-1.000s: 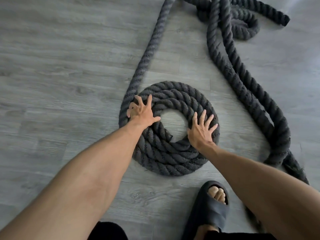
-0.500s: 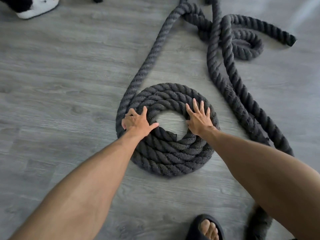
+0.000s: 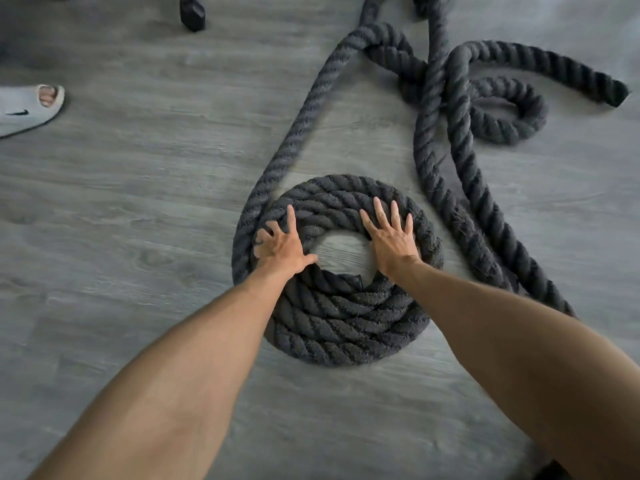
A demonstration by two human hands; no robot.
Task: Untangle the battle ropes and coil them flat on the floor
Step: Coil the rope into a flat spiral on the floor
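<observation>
A thick dark grey battle rope lies on the floor, part of it wound into a flat round coil [image 3: 341, 320] with a bare patch of floor in its middle. My left hand [image 3: 282, 245] presses on the coil's left side with fingers spread. My right hand [image 3: 391, 235] lies flat on the coil's upper right, fingers straight. A free strand [image 3: 298, 133] runs from the coil's left edge up to a loose tangle [image 3: 450, 84] at the top right. One capped rope end [image 3: 618, 93] lies at the far right.
Grey wood-look floor [image 3: 138, 220] all around. Another person's foot in a pale slide sandal [image 3: 29, 109] is at the left edge. A black rope end or foot of some object [image 3: 192, 15] sits at the top. Two more strands [image 3: 485, 216] run down the right side.
Both hands have slid clockwise along the coil, towards its far side, turning it. The view tilted up: the sandal at the left came into view and my own foot left the frame.
</observation>
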